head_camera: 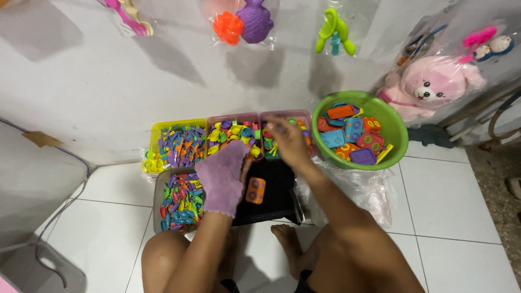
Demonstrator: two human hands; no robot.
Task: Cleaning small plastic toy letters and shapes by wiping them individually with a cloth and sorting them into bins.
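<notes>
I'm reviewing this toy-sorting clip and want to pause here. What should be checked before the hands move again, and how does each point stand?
1. Left hand, in a purple glove, holds the orange block over the black tray: ok, though the grip itself is partly hidden.
2. Right hand is over the pink bin: ok.
3. Right hand has a piece pinched: cannot tell, the fingers are blurred.
4. Green bowl of larger blocks sits upright within reach: ok.
5. Yellow bin and grey bin of small pieces are upright, nothing spilled: ok.
</notes>
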